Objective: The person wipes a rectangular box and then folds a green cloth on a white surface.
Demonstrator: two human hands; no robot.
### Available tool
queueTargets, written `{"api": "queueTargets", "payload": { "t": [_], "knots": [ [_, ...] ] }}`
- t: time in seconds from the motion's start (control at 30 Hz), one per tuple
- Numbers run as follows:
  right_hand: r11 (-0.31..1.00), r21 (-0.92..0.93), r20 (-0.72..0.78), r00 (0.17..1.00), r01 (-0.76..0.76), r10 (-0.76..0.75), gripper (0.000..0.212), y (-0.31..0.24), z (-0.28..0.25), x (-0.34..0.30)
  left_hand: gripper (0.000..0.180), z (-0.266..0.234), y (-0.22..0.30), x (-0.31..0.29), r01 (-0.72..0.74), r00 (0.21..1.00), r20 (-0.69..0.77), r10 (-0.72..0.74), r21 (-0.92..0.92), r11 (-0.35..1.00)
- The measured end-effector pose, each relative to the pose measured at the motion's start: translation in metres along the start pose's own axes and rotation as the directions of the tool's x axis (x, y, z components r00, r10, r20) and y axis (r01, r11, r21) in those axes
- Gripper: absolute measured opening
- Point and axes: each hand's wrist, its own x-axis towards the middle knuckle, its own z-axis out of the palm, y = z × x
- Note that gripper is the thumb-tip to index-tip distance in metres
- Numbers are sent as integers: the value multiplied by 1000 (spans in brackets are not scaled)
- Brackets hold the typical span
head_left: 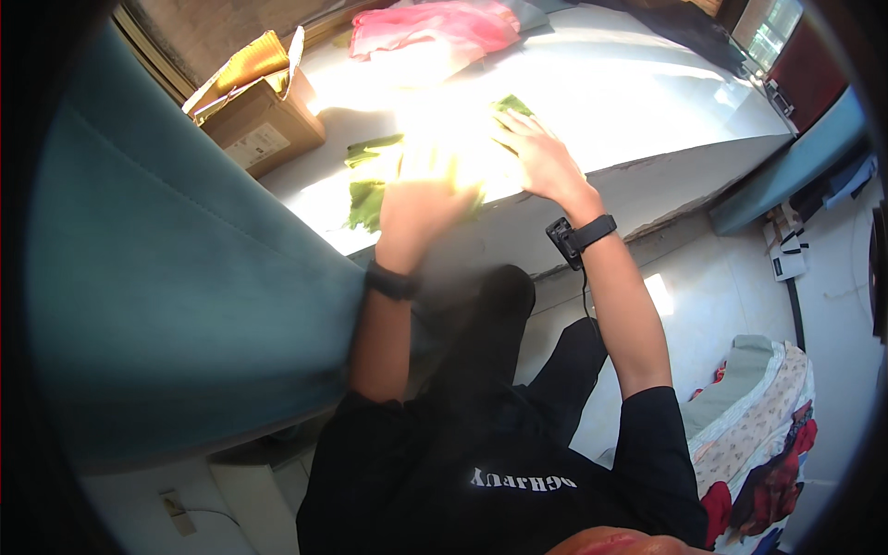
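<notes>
A green cloth (367, 196) lies on a white ledge, much of it lost in strong sunlight glare. My left hand (421, 194) is over its near left part, blurred by motion. The glare washes out the fingers of that hand, so their shape cannot be made out. Farther right, my right hand (544, 162) reaches over the ledge with its fingers stretched out. Its fingertips are beside a green corner of fabric (511, 104); whether this belongs to the same cloth is hidden by the glare.
An opened cardboard box (268, 125) stands at the back left of the ledge (638, 111). Pink sheer fabric (430, 30) and dark fabric (680, 32) lie at its far side. A teal curtain-like surface (194, 268) fills the left. Folded clothes (754, 425) are stacked at lower right.
</notes>
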Motion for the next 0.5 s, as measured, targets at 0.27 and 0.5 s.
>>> {"api": "queueTargets", "payload": {
  "t": [0.27, 0.5],
  "knots": [
    [760, 213, 39, 782, -614, 622, 43, -41, -49, -18, 63, -2, 0, -2, -31, 998, -56, 34, 61, 998],
    [808, 455, -7, 906, -374, 423, 45, -14, -63, -54, 60, 3, -4, -2, -43, 996, -76, 48, 71, 997]
  ]
}}
